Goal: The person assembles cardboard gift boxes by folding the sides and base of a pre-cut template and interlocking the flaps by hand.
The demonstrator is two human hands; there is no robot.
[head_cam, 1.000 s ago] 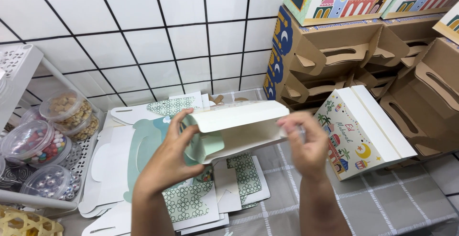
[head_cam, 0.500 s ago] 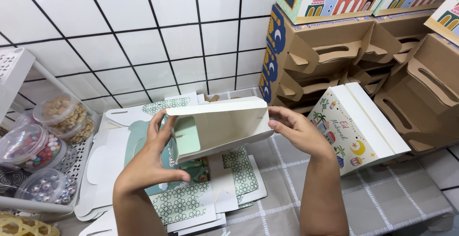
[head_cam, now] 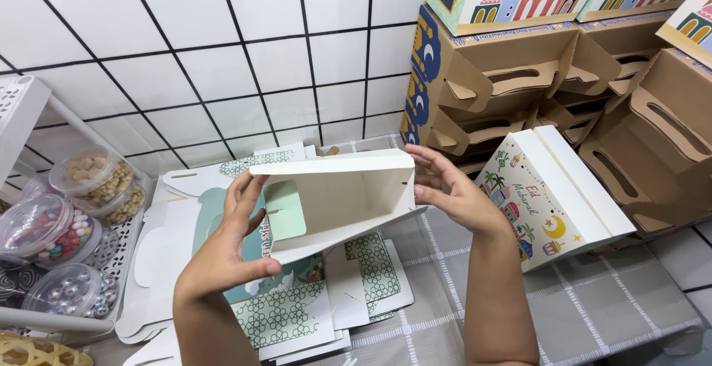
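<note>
I hold a half-folded white cardboard box up in front of me, its open inside facing me, with a pale green flap showing at its left. My left hand grips its lower left edge, thumb under the bottom panel. My right hand presses its right side with fingers spread. Below it lies a stack of flat, unfolded box blanks with green patterns.
A folded illustrated box rests on its side to the right. Brown and printed assembled boxes are stacked at the back right. Clear lidded tubs of sweets and nuts sit in a white tray at the left. A tiled wall rises behind.
The box has been opened up from a flatter shape into a hollow rectangular form and turned so its inside faces me; both hands shifted to its sides.
</note>
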